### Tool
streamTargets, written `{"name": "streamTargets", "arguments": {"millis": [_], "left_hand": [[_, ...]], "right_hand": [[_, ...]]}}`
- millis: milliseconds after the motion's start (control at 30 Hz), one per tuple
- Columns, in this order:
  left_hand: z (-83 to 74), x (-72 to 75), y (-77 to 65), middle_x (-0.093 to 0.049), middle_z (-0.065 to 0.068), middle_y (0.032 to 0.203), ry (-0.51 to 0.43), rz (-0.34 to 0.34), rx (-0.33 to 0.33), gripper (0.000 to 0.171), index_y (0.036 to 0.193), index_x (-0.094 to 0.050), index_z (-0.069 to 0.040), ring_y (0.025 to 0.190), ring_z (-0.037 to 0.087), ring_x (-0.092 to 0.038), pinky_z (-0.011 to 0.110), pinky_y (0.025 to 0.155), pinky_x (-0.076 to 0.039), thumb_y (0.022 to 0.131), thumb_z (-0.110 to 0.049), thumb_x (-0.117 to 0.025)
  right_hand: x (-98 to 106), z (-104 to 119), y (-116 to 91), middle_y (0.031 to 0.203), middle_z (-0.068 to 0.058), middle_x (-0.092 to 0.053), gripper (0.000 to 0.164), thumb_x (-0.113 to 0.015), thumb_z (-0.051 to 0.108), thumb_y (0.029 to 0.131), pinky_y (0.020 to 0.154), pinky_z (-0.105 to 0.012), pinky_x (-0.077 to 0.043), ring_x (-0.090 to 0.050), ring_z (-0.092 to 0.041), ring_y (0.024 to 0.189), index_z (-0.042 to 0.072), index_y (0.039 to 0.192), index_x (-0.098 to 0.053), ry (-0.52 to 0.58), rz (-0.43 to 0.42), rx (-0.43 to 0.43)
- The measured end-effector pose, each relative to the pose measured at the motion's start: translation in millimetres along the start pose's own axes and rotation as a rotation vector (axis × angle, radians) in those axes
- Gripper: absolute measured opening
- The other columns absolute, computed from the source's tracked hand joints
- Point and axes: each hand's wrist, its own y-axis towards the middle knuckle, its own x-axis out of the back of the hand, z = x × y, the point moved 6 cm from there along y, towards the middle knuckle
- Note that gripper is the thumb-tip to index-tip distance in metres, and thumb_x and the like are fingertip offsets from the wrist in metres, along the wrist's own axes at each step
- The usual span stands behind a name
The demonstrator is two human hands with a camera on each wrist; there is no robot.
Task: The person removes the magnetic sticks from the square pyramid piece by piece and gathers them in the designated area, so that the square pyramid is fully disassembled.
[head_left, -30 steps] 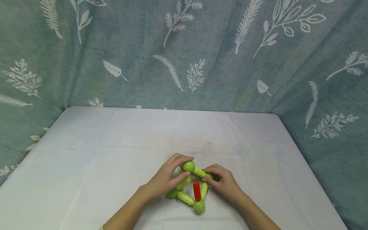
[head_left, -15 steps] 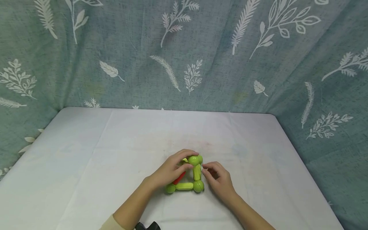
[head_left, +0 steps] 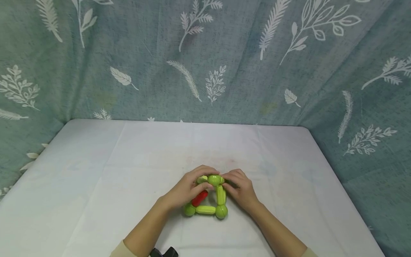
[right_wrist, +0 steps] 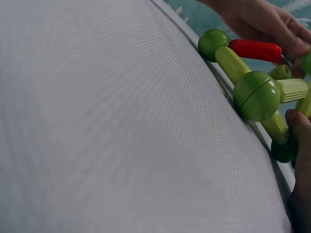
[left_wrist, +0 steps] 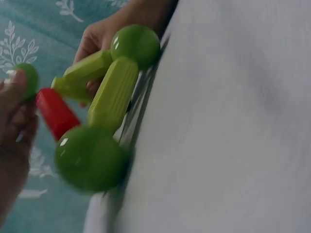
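Observation:
A building-toy frame of green balls and ribbed yellow-green rods stands on the white cloth, between both hands. In the head view my left hand (head_left: 192, 187) pinches the upper green ball (head_left: 214, 180) between thumb and fingers. A red rod (head_left: 199, 198) slants up from the front left ball (head_left: 189, 209) toward that hand. On the right, my right hand (head_left: 240, 189) grips a yellow-green rod (right_wrist: 303, 104) beside the upper ball; its thumb (right_wrist: 297, 121) shows in the right wrist view. Another yellow-green rod (head_left: 206, 210) joins the front left ball to the front right ball (head_left: 221, 211). The fingers hide parts of the back.
The white cloth (head_left: 144, 153) covers the table under the frame. A black object (head_left: 163, 252) pokes in at the bottom edge. Behind and at the sides hangs a green-blue curtain (head_left: 144, 53) with white leaf prints.
The frame has been turned, so the red rod has swung from the front right to the left. My right hand came off it, then moved back up to the rod beside the upper ball.

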Motion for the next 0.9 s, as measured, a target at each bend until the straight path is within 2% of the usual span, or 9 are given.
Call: {"name": "streamTargets", "arguments": {"millis": [133, 233, 433, 600, 800, 900], "left_hand": [[-8.0, 21.2, -2.7, -0.057, -0.001, 0.124, 0.071, -0.074, -0.008, 0.043, 0.126, -0.056, -0.015, 0.118, 0.014, -0.052, 0.034, 0.103, -0.040, 0.086, -0.005, -0.066], [-0.5, 35.8, -5.8, -0.057, 0.000, 0.124, 0.126, -0.094, 0.025, 0.045, 0.127, -0.055, -0.014, 0.117, 0.016, -0.052, 0.038, 0.102, -0.040, 0.085, -0.003, -0.067], [46.2, 69.0, -9.2, -0.053, 0.005, 0.129, 0.138, -0.148, 0.240, 0.047, 0.131, -0.052, -0.012, 0.116, 0.024, -0.052, 0.050, 0.100, -0.040, 0.086, -0.011, -0.068], [89.2, 94.5, -9.2, -0.051, 0.011, 0.130, 0.080, -0.207, 0.405, 0.049, 0.132, -0.051, -0.010, 0.117, 0.031, -0.052, 0.048, 0.101, -0.040, 0.087, -0.016, -0.069], [130.0, 117.9, -4.8, -0.052, 0.017, 0.130, -0.015, -0.237, 0.518, 0.051, 0.133, -0.049, -0.006, 0.120, 0.034, -0.050, 0.045, 0.099, -0.042, 0.087, -0.017, -0.069], [147.3, 130.2, -2.6, -0.051, 0.016, 0.131, 0.013, -0.251, 0.572, 0.052, 0.134, -0.050, -0.009, 0.119, 0.033, -0.049, 0.045, 0.100, -0.041, 0.087, -0.018, -0.070]], "right_hand": [[0.9, -1.6, 0.9, 0.091, -0.006, -0.070, 0.022, -0.076, 0.005, 0.077, 0.084, -0.022, -0.047, -0.058, -0.021, 0.089, 0.004, 0.099, -0.071, -0.009, -0.004, -0.041], [0.0, -3.1, 0.1, 0.093, -0.006, -0.070, 0.028, -0.077, 0.000, 0.074, 0.084, -0.021, -0.047, -0.058, -0.021, 0.091, 0.004, 0.100, -0.071, -0.017, 0.017, -0.075], [1.6, -8.3, -2.2, 0.096, -0.006, -0.069, 0.032, -0.078, -0.003, 0.072, 0.085, -0.018, -0.046, -0.058, -0.020, 0.094, 0.004, 0.101, -0.070, 0.014, 0.016, -0.149], [4.2, -11.3, -3.0, 0.096, -0.007, -0.068, 0.030, -0.078, -0.004, 0.072, 0.085, -0.018, -0.046, -0.058, -0.020, 0.094, 0.004, 0.100, -0.071, 0.039, 0.012, -0.160], [4.9, -11.4, -2.1, 0.096, -0.007, -0.069, 0.031, -0.078, -0.004, 0.071, 0.085, -0.018, -0.046, -0.059, -0.021, 0.094, 0.004, 0.100, -0.071, 0.059, -0.005, -0.157], [6.4, -1.6, 3.3, 0.092, -0.011, -0.068, 0.030, -0.078, -0.008, 0.069, 0.083, -0.018, -0.047, -0.059, -0.024, 0.090, 0.000, 0.097, -0.070, 0.063, -0.017, -0.132]]}}
